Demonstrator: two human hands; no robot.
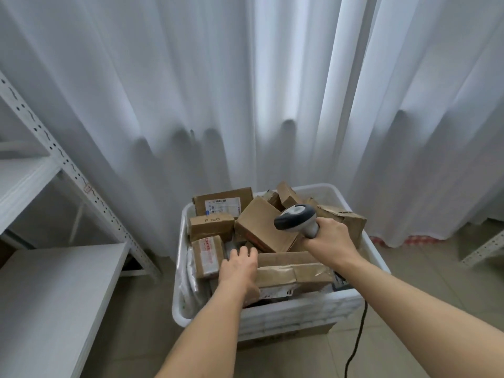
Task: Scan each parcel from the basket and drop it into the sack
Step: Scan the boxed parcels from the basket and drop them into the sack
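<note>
**Now, reaching into the basket for a parcel**

My left hand (237,266) hangs over the basket's middle, palm down, fingers loosely spread and holding nothing. My right hand (328,240) is wrapped round the scanner (296,216), its head aimed toward nine o'clock. The nearest pick, I judge, is the taped parcel (207,255), just beside my left fingertips at ten o'clock, its long axis running twelve to six. The left hand is plainly nearer; the forearm comes in from six o'clock. The white basket (283,312) sits heaped before me. No sack is in view.
</note>
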